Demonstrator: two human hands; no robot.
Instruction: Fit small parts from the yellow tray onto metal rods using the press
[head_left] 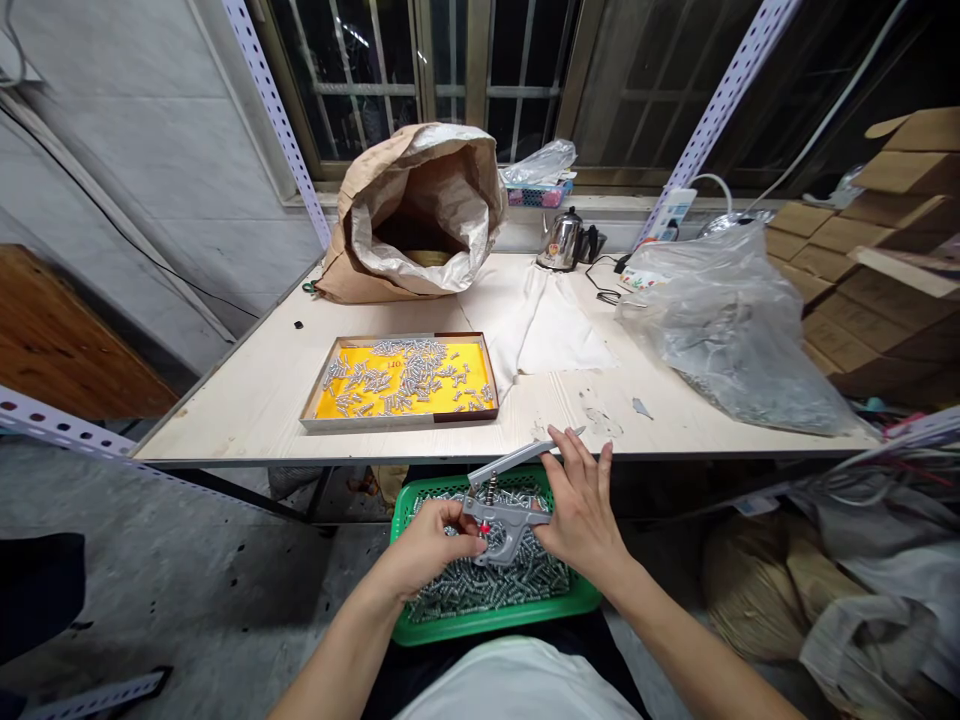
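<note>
A grey hand tool (511, 519) is held above a green basket (510, 614) of small metal parts (487, 592), near the tabletop's (240, 390) front edge. The right hand's (581, 500) fingers, partly spread, hold the tool across its splayed handles; the left hand's (435, 545) fingers curl in beside the red piece (485, 527), their exact grip unclear. Likely hazards: squeezing early could pinch the left thumb; a loose hold could drop the tool.

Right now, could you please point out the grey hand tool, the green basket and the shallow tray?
Grey hand tool (511, 519), head view: its lower body.
Green basket (499, 619), head view: its near rim.
Shallow tray (375, 423), head view: its near wall.
</note>
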